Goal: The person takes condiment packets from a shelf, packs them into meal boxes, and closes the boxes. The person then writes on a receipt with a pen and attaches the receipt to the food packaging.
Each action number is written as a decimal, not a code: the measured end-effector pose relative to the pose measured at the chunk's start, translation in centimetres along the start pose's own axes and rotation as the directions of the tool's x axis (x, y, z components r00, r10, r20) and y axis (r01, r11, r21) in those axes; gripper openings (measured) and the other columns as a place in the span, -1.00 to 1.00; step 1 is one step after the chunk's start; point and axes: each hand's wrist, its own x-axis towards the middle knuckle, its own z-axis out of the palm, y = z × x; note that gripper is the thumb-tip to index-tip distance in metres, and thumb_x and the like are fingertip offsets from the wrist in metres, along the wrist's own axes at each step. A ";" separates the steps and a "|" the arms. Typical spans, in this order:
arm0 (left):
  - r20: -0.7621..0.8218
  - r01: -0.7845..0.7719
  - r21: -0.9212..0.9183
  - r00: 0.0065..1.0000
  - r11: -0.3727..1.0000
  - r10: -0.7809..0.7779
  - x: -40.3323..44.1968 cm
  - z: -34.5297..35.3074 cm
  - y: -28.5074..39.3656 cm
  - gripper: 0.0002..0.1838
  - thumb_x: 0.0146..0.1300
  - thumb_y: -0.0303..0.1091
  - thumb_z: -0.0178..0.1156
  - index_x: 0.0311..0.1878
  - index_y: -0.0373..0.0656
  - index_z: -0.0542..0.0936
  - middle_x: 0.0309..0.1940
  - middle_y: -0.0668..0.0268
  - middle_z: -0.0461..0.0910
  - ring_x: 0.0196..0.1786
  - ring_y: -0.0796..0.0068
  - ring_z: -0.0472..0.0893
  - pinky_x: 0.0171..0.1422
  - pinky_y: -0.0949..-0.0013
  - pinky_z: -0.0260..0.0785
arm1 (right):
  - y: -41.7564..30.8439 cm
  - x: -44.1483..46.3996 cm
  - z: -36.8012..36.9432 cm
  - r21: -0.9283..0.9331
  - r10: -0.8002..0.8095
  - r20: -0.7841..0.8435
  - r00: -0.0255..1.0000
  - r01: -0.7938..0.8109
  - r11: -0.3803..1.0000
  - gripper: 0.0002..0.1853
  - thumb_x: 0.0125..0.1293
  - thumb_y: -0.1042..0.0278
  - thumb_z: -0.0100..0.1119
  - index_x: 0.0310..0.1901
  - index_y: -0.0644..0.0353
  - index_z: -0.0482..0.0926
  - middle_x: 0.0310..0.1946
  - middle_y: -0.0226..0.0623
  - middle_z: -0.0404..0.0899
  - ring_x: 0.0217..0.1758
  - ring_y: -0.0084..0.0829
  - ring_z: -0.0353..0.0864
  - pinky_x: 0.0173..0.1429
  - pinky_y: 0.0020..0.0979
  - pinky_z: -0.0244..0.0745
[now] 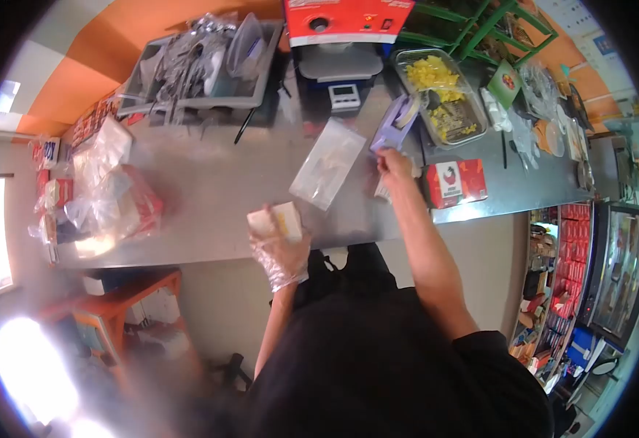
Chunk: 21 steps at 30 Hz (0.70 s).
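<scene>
My left hand (281,248), in a clear plastic glove, grips a small cream-coloured box (285,218) over the table's near edge. The box has a yellowish patch on its face. My bare right hand (394,165) is pinched at the near end of a purple tape dispenser (394,125). A strip of tape between those fingers cannot be made out. Between the two hands lies a flat clear plastic bag (328,163). Right of my right wrist sits a red printed box (457,182) with a white panel, and a pale paper slip is partly hidden behind the wrist.
A glass dish (473,125) holds yellow pieces. At the back stand a red machine (349,23), a small white timer (344,97) and a grey tray (261,93) full of utensils. Plastic bags (119,201) lie at left. A green rack (473,33) rises at right.
</scene>
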 end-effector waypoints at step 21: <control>0.211 -0.095 -0.569 0.943 0.817 0.256 5.7 -4.8 -9.3 -0.05 0.06 -0.11 0.45 0.56 -0.05 0.30 0.12 -0.17 0.52 0.16 -0.14 0.55 0.26 0.04 0.45 | 6.2 -18.0 6.0 -0.315 0.152 0.948 0.280 0.756 0.574 -0.76 0.53 0.27 0.13 -0.21 0.30 0.53 -0.37 -0.39 0.50 -0.29 -0.57 0.51 -0.14 -0.38 0.45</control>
